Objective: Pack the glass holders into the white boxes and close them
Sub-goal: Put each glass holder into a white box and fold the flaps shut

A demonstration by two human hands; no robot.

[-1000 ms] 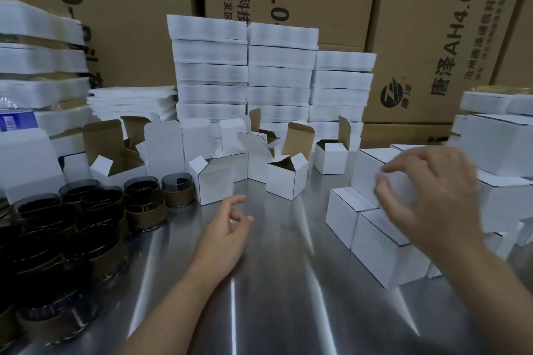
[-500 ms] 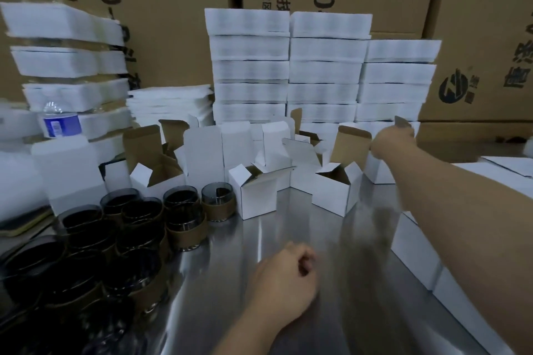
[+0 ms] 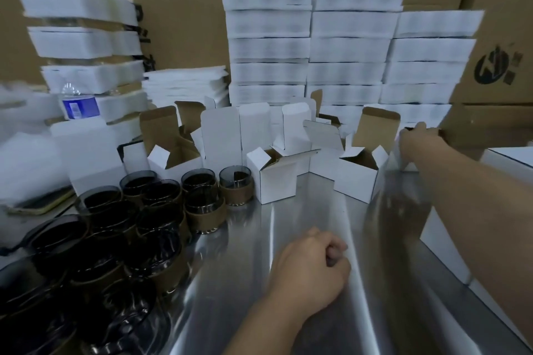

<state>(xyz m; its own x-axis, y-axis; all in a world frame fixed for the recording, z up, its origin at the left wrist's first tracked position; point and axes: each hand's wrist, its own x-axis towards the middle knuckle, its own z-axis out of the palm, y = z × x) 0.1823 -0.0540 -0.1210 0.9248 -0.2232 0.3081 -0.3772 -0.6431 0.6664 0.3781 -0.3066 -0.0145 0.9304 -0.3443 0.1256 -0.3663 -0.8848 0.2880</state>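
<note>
Several dark glass holders (image 3: 202,204) with brown sleeves crowd the left of the steel table (image 3: 302,225). Behind them stand several open white boxes, flaps up; the nearest are one (image 3: 277,181) beside the holders and another (image 3: 357,181) further right. My right hand (image 3: 416,137) reaches far across to the back right and grips the top of an open white box (image 3: 402,160), which my hand mostly hides. My left hand (image 3: 311,268) rests on the table in front of me as a fist and holds nothing.
Closed white boxes (image 3: 441,251) lie under my right forearm at the right edge. Tall stacks of white flat packs (image 3: 311,46) and brown cartons (image 3: 187,23) wall off the back. A water bottle (image 3: 78,104) and a phone (image 3: 43,204) sit at the far left.
My right hand left the closed boxes on the right and stretched out to the open box at the back. My left hand curled from loosely open into a fist.
</note>
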